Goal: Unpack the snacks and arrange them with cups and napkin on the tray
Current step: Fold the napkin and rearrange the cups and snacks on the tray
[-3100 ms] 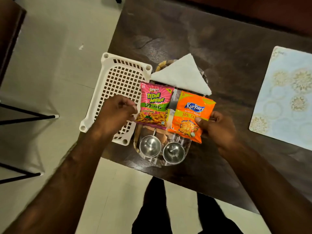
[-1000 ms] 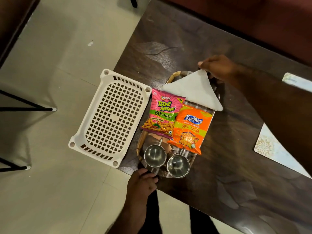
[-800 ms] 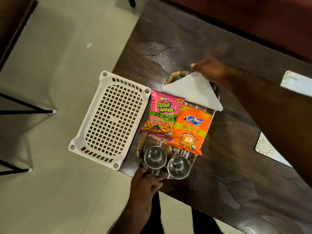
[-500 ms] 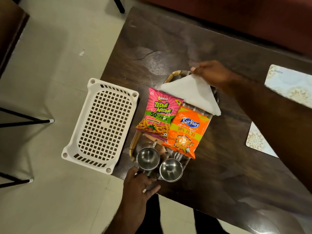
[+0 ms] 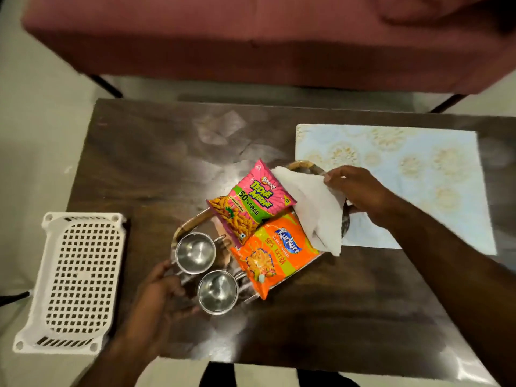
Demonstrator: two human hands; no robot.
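Since half a second ago the tray (image 5: 187,222) has swung round and come away from the white plastic basket (image 5: 78,280), toward the middle of the tabletop (image 5: 145,163). Both our hands have kept their hold on its ends.

At the near end our left hand (image 5: 160,291) curls round the tray's rim, though blur hides exactly how the fingers lie. Just inside that end stand the nearer steel cup (image 5: 217,291) and the farther steel cup (image 5: 195,253), side by side with their mouths up. The basket sits at the near left corner of the tabletop, hanging over the edge, well apart from the tray.

Further in, the orange Kurkure packet (image 5: 276,254) lies flat and overhangs the tray's right rim. The pink Bingo Tedhe Medhe packet (image 5: 251,203) lies beside it, touching it. The folded white napkin (image 5: 315,210) rests at the far end, overlapping the orange packet.

Our right hand (image 5: 360,191) grips that far end, fingers curled over the rim and the napkin's corner. This end lies over the near left corner of the patterned placemat (image 5: 405,174). Beyond the far edge stands a maroon sofa (image 5: 251,37).
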